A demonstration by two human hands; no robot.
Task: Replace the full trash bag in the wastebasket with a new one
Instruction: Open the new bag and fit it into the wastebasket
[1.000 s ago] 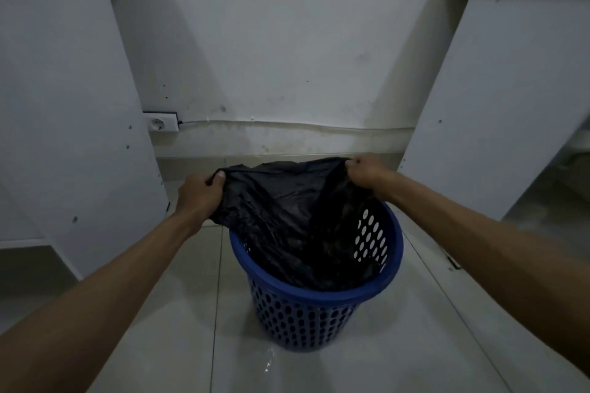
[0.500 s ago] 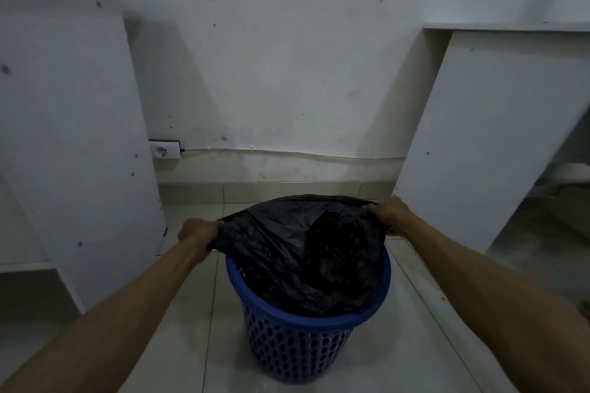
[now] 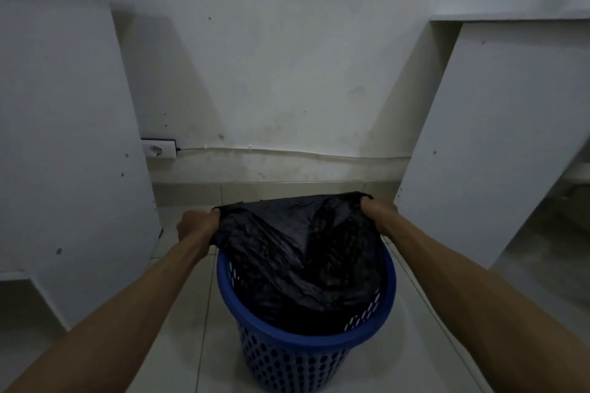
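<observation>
Left hand [image 3: 197, 228] and right hand [image 3: 378, 213] grasp black bag [image 3: 297, 252] rim, fingers clenched on plastic at opposite sides, above blue basket [image 3: 303, 348]; bag bottom inside basket.

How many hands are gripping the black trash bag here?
2. The left hand grips the black trash bag at its left edge, the right hand at its right edge, above the blue wastebasket.

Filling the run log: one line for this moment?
left hand: grips bag edge | right hand: grips bag edge | bag: partly in basket
</observation>
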